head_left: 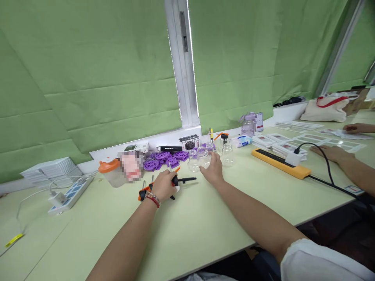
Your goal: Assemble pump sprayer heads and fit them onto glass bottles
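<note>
A yellow power strip (pixel 280 163), purple water bottle (pixel 249 124) and white tote bag (pixel 325 111) sit on the table (pixel 187 230).

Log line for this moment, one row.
left hand: grips black pump tool | right hand: touches clear glass cup | nearby: purple wheels, yellow power strip | surface: green table

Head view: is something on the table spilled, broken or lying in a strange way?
Nothing looks spilled or broken. The clear glass cups by the right hand stand upright. The purple wheel-shaped parts lie in a loose, overlapping heap. The left hand grips a black and orange tool.
</note>
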The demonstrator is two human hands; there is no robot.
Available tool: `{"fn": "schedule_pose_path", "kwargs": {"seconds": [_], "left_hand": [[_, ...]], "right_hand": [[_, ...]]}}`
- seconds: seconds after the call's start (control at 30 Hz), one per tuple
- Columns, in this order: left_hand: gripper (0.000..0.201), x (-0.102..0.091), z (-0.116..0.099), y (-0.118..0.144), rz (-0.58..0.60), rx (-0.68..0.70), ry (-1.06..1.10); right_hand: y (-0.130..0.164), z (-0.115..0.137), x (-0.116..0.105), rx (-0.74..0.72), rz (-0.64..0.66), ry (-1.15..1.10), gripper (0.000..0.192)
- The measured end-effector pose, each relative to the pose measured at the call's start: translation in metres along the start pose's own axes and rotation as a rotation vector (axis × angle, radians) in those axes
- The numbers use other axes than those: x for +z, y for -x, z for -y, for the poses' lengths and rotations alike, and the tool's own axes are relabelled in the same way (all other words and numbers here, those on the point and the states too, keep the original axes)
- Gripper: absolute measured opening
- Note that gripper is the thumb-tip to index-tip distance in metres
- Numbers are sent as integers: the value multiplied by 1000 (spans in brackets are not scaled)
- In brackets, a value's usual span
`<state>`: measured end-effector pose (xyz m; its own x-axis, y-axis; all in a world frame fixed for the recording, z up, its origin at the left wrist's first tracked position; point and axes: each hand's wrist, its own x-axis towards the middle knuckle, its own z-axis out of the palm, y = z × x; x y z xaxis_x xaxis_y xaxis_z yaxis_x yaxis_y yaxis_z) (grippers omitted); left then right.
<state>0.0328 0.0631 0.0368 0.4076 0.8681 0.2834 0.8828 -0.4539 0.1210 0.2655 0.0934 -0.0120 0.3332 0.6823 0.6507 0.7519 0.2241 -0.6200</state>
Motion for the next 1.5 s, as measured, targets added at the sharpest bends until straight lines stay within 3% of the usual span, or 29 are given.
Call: {"fn": "schedule_pose_path", "kwargs": {"seconds": [0.1,0.17,0.3,0.4,0.9,1.2,1.5], "left_hand": [[47,-5,18,11,-174,-125,200],[49,-6,33,18,-282,-194,307],[47,-5,49,28,-397,-298,443],[46,-4,48,30,-419,-279,481],[46,5,40,32,-343,-135,472],[52,12,35,31,-284,-57,217],[52,8,27,33,-227,-19,229]], "right_hand": [[7,9,-1,-238,71,72,69],[12,13,0,-320,123,142,69],[19,15,4,-330,150,249,72],[21,13,6,-322,152,300,73],[31,26,2,-470,245,314,73],[40,40,-2,-579,273,264,71],[42,44,-3,-594,302,239,70]]}}
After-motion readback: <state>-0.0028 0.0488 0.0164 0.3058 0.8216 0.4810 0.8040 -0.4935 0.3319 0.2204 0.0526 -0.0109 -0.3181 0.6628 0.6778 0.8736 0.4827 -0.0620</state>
